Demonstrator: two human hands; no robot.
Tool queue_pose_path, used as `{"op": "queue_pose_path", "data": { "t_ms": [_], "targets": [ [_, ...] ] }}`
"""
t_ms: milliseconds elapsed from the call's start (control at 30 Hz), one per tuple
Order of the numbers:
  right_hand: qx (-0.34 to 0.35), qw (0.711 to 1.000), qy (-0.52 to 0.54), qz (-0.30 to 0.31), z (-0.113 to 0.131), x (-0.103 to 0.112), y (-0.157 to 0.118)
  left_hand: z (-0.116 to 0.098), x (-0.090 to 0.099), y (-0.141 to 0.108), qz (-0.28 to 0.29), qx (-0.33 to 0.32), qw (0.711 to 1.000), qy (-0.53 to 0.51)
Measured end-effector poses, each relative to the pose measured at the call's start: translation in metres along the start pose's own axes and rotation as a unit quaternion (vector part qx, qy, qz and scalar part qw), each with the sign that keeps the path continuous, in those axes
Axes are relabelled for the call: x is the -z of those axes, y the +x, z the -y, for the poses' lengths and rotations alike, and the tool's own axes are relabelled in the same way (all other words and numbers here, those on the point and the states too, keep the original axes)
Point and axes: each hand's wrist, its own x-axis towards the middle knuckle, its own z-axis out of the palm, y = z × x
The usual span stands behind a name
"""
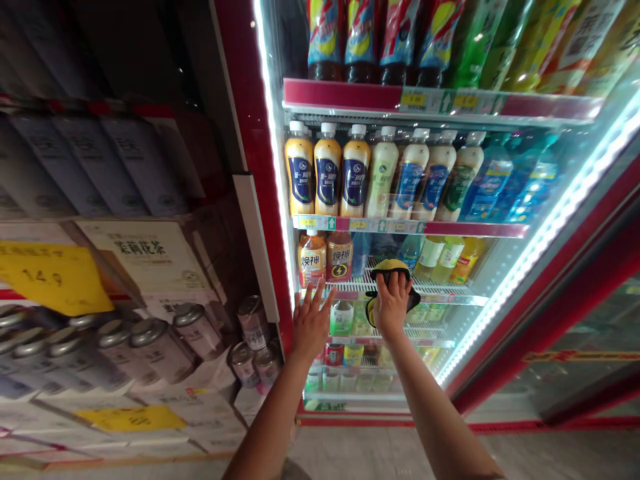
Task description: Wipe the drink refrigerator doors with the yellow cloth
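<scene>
My right hand is closed on a yellow-and-black pad, held before the middle shelves of a lit drinks fridge. Its edges stick out above and beside my fingers; the rest is hidden, and I cannot tell its exact kind. My left hand is open with fingers spread, near the fridge's left edge and just below an orange-labelled bottle. Nothing is in it. Whether it touches the fridge front cannot be made out. A brown bottle stands beside the orange-labelled one.
Shelves above carry rows of milk-tea bottles and blue bottles. A bright light strip runs down the fridge's right side. To the left are stacked cans, boxes and a yellow price sign. A tiled floor lies below.
</scene>
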Motion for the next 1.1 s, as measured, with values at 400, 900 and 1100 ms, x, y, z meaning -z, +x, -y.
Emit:
{"op": "queue_pose_path", "data": {
  "t_ms": [400,900,1100],
  "targets": [
    [0.092,0.995,-0.018,0.038,0.025,-0.010,-0.022,0.019,-0.001,-0.008,-0.001,-0.021,1.000,0.008],
    [0.147,0.984,0.006,0.097,0.050,-0.026,-0.037,0.041,0.011,-0.035,-0.036,-0.011,0.999,0.025],
    [0.105,0.992,0.035,0.059,0.103,-0.042,-0.010,0.053,0.016,-0.051,-0.056,0.019,0.997,0.053]
  ]
}}
